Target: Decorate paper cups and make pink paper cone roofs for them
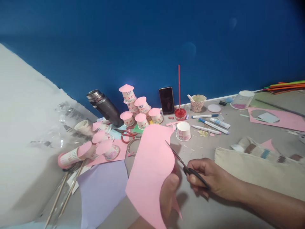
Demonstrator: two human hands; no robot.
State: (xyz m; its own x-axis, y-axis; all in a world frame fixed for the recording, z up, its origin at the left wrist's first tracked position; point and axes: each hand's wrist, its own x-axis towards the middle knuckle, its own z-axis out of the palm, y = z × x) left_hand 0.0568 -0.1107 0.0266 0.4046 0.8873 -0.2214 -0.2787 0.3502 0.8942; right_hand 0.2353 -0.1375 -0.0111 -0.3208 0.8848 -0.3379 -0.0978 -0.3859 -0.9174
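Note:
My left hand (168, 197) pinches the lower edge of a pink paper sheet (150, 165), thumb on its front, and holds it up over the grey table (205, 210). My right hand (209, 181) is closed on black-handled scissors (184, 165). The blades point up-left and meet the sheet's curved right edge.
Paper cups with pink cone roofs (137, 109) are stacked at the back, more lying at left (95, 148). Around them: a metal flask (105, 108), phone (166, 100), red paint pot with stick (180, 113), markers (212, 124), red scissors (126, 135), lilac paper (102, 190), cloth pouch (257, 165).

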